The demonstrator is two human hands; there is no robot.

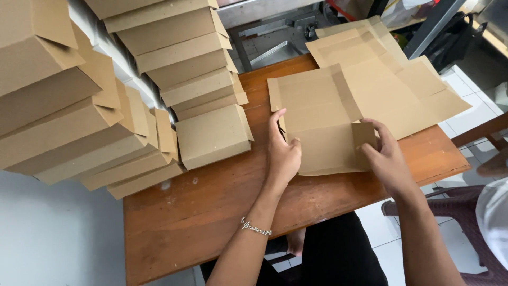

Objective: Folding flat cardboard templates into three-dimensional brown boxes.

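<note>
A flat brown cardboard box blank (317,114) lies on the wooden table (201,212), its near flap folded up. My left hand (282,151) grips the blank's left edge, thumb tucked against the folded flap. My right hand (383,156) pinches the flap's right corner. A silver bracelet (256,229) circles my left wrist.
More flat cardboard blanks (391,74) are piled at the table's far right. Several stacks of folded cardboard boxes (196,69) stand at the left and back, one box (211,136) resting on the table. A metal machine (275,37) sits beyond. A maroon plastic chair (465,212) is at right.
</note>
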